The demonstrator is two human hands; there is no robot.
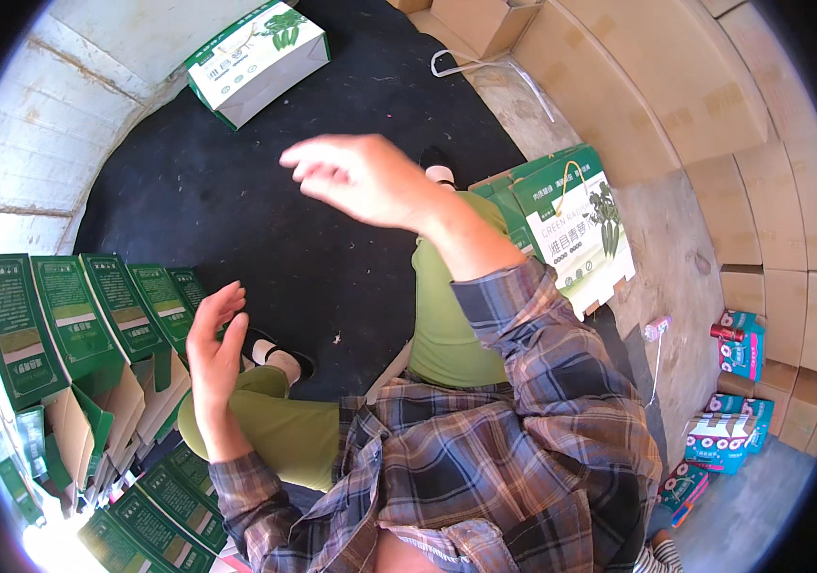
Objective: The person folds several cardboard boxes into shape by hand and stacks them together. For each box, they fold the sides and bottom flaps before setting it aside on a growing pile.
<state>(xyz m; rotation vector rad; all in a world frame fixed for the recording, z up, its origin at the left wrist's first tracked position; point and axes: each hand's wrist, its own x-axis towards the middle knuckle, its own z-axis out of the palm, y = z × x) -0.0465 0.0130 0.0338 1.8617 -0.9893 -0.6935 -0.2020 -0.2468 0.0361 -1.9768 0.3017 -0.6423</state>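
My right hand [356,180] is raised over the black floor covering, its fingers stretched out and slightly blurred, with nothing in it. Over my left knee, my left hand [215,342] has its fingers apart and holds nothing. Nearest to it stands a row of green printed cartons [84,310] with raised flaps. Beyond my right hand, a green-and-white carton with a grey side [260,67] lies on the floor covering. Flat green-and-white cartons [576,234], one with a thin yellow cord handle, lie beside my right leg.
More green cartons [155,511] stand at the lower left. Large brown cardboard boxes [657,72] line the right side. Blue-and-pink packs [719,439] lie at the lower right. A white strap [499,67] curls on the floor, and a pale wall [55,105] rises at left.
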